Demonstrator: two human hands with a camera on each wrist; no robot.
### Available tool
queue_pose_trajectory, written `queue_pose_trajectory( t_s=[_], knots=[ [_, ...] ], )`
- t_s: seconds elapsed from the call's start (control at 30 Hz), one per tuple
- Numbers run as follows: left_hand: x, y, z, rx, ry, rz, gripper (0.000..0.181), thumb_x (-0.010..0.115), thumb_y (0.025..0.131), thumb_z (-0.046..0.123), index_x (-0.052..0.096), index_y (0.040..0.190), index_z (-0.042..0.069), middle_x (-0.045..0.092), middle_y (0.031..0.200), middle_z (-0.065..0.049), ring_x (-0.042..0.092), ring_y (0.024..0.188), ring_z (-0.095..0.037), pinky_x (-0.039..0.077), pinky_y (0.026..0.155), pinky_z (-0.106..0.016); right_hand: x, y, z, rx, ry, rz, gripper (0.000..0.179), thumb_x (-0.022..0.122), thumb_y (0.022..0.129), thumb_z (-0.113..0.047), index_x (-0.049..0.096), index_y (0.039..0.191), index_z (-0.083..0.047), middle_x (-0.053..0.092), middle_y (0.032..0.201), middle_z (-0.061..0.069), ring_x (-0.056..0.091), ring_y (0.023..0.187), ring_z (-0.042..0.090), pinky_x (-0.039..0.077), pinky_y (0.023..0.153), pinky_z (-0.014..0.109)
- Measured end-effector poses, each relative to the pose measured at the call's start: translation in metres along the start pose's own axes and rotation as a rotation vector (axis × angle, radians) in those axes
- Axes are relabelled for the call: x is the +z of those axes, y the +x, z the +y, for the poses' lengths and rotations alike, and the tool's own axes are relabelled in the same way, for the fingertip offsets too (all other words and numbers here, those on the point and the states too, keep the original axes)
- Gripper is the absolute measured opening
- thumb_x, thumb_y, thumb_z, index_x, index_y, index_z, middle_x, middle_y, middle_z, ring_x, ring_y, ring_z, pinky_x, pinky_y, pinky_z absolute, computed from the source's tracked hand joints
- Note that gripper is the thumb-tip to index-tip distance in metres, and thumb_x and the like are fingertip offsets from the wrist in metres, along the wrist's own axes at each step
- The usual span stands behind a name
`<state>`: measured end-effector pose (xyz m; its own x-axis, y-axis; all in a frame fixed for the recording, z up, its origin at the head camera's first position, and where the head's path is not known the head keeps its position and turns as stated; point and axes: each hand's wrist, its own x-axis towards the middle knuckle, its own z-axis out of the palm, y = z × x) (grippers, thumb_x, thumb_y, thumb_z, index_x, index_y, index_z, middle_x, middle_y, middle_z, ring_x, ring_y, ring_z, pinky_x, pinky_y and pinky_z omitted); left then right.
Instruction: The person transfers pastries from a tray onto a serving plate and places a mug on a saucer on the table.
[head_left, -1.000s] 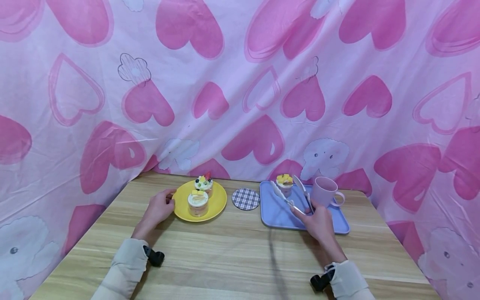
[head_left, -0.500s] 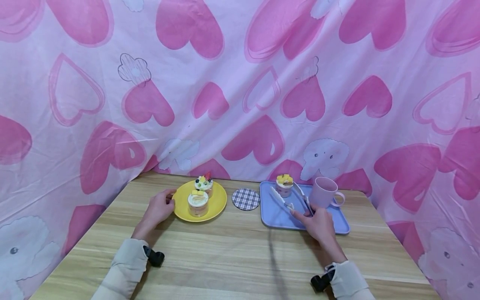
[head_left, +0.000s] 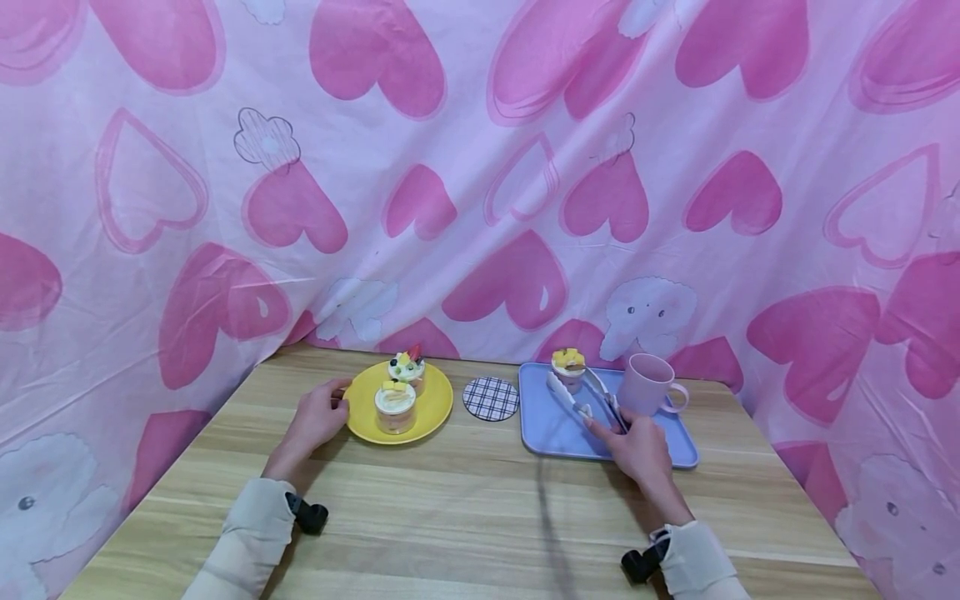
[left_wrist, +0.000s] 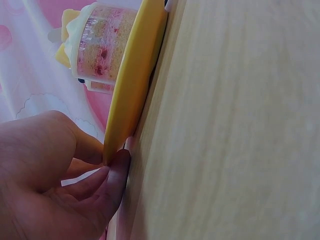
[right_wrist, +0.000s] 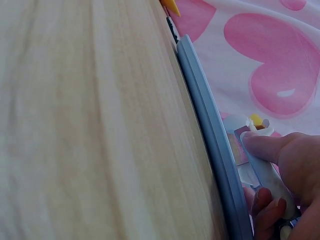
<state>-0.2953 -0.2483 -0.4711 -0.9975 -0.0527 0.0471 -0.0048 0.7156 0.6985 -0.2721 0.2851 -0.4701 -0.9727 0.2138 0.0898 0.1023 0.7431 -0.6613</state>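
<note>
My left hand [head_left: 318, 414] pinches the left rim of a yellow plate [head_left: 435, 412], thumb above and fingers below, as the left wrist view shows. Two clear dessert cups stand on that plate: a front cake cup with yellow fruit [head_left: 395, 408] and, behind it, a cake cup with berries [head_left: 407, 367]. On the right, my right hand [head_left: 641, 450] grips metal tongs [head_left: 573, 400]. Their two arms reach to either side of a third cake cup [head_left: 568, 367], topped with yellow pieces, on a blue tray [head_left: 558, 442]. Whether both tips touch the cup, I cannot tell.
A pink mug [head_left: 647, 383] stands on the tray just right of the tongs, close to my right hand. Between plate and tray lies a round checked coaster [head_left: 491, 398]. A pink heart-patterned cloth [head_left: 480, 183] hangs behind the wooden table [head_left: 450, 517].
The arms of the tongs have drawn closer together about the cake cup on the tray. My left hand and the plate stay in place.
</note>
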Motion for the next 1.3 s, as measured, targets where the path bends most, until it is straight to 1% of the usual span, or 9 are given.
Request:
queue_pose_trajectory(
  t_s=[0.17,0.3,0.53,0.63,0.73,0.83,0.97,1.13,1.3],
  knots=[
    [-0.001,-0.001,0.001,0.008,0.003,0.004,0.054,0.053,0.104,0.008,0.049,0.156,-0.005,0.063,0.141,-0.030,0.062,0.117,-0.037,0.059,0.103,-0.052,0.000,0.000,0.000,-0.006,-0.012,-0.004,0.068,0.080,0.092,-0.059,0.073,0.133,-0.005,0.042,0.077,0.004,0.055,0.082,0.026,0.038,0.064,0.034],
    [0.000,-0.001,0.001,0.009,0.009,0.010,0.054,0.053,0.104,0.008,0.050,0.156,-0.005,0.064,0.141,-0.030,0.063,0.118,-0.037,0.059,0.105,-0.053,-0.001,-0.001,0.000,-0.014,-0.024,-0.007,0.070,0.079,0.093,-0.060,0.072,0.136,-0.005,0.042,0.077,0.004,0.055,0.081,0.027,0.038,0.064,0.034],
    [0.001,-0.002,0.001,0.007,0.005,0.012,0.054,0.053,0.104,0.008,0.050,0.157,-0.005,0.064,0.141,-0.030,0.063,0.118,-0.036,0.059,0.105,-0.053,-0.001,-0.002,0.000,-0.008,-0.030,-0.023,0.082,0.077,0.094,-0.063,0.065,0.147,-0.002,0.044,0.079,0.006,0.056,0.083,0.027,0.038,0.065,0.034],
    [0.000,-0.002,0.001,0.011,0.003,0.008,0.054,0.053,0.104,0.008,0.049,0.157,-0.006,0.063,0.142,-0.030,0.063,0.117,-0.036,0.059,0.105,-0.053,-0.001,-0.002,-0.001,-0.012,-0.034,-0.023,0.078,0.076,0.094,-0.065,0.069,0.142,-0.005,0.044,0.078,0.005,0.056,0.082,0.026,0.038,0.065,0.034],
    [-0.001,-0.002,0.001,0.013,-0.001,0.003,0.054,0.053,0.105,0.008,0.049,0.157,-0.006,0.062,0.142,-0.031,0.063,0.117,-0.037,0.059,0.105,-0.053,0.000,-0.003,-0.002,-0.026,-0.036,-0.017,0.067,0.075,0.093,-0.067,0.075,0.126,-0.009,0.043,0.076,0.004,0.055,0.079,0.025,0.037,0.064,0.033],
    [-0.001,-0.002,0.001,0.015,-0.003,0.002,0.054,0.053,0.105,0.008,0.048,0.157,-0.006,0.062,0.143,-0.031,0.063,0.118,-0.037,0.059,0.105,-0.053,0.001,-0.003,-0.004,-0.031,-0.026,-0.017,0.060,0.074,0.092,-0.068,0.076,0.110,-0.011,0.042,0.074,0.003,0.053,0.076,0.024,0.036,0.063,0.033],
    [0.000,-0.003,0.000,0.032,0.003,0.017,0.053,0.052,0.104,0.008,0.050,0.155,-0.007,0.064,0.140,-0.031,0.064,0.119,-0.038,0.058,0.105,-0.054,0.002,-0.003,-0.006,-0.024,-0.016,-0.025,0.059,0.075,0.092,-0.069,0.075,0.106,-0.012,0.043,0.073,0.003,0.053,0.074,0.024,0.037,0.062,0.031],
    [0.000,-0.003,0.001,0.056,0.018,0.035,0.052,0.053,0.103,0.007,0.052,0.152,-0.009,0.067,0.136,-0.033,0.066,0.122,-0.041,0.058,0.105,-0.055,0.005,-0.003,-0.007,-0.041,-0.029,-0.029,0.058,0.075,0.093,-0.067,0.077,0.113,-0.012,0.043,0.073,0.002,0.052,0.072,0.022,0.038,0.060,0.030],
    [-0.001,-0.004,0.002,0.036,0.009,0.023,0.053,0.052,0.104,0.008,0.050,0.154,-0.008,0.065,0.140,-0.032,0.064,0.125,-0.042,0.058,0.106,-0.055,0.005,-0.004,-0.011,-0.066,-0.018,-0.023,0.066,0.075,0.092,-0.068,0.076,0.129,-0.013,0.044,0.073,0.001,0.050,0.070,0.022,0.037,0.057,0.029]
  ],
)
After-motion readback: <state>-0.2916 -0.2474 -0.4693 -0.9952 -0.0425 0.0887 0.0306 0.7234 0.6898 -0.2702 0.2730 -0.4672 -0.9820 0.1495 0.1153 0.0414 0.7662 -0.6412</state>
